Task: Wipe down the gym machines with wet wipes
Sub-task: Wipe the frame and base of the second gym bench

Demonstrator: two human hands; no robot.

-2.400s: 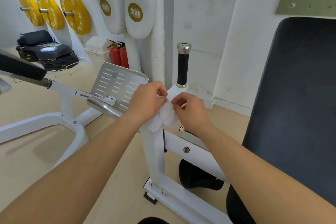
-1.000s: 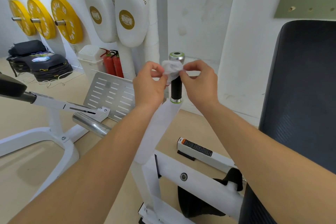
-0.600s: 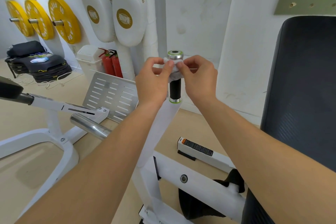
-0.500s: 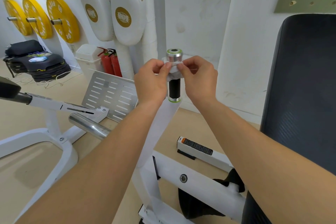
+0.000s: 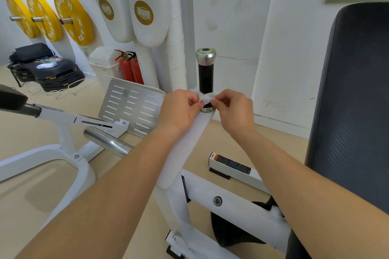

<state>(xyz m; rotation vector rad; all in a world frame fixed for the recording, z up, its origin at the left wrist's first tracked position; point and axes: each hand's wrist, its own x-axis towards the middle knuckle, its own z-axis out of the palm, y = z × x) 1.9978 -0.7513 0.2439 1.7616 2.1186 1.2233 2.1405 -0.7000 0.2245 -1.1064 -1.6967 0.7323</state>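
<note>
A white gym machine frame (image 5: 235,200) rises in front of me, ending in an upright black handle (image 5: 205,76) with a silver cap. A white wet wipe (image 5: 204,96) is wrapped around the bottom of that handle, just above its green-edged collar. My left hand (image 5: 180,110) pinches the wipe's left end and my right hand (image 5: 232,109) pinches its right end, both pressed close to the handle. The back of the wipe is hidden behind the handle.
A black padded backrest (image 5: 355,101) fills the right side. To the left are a perforated steel footplate (image 5: 130,104), a chrome bar (image 5: 107,141) and a white frame. Yellow weight plates (image 5: 73,18), white boxing pads (image 5: 147,9), red extinguishers (image 5: 130,68) and stacked black mats (image 5: 44,69) line the wall.
Both hands have slid the wipe down the handle from its silver cap to the bottom of the black grip. The cap and grip are now uncovered.
</note>
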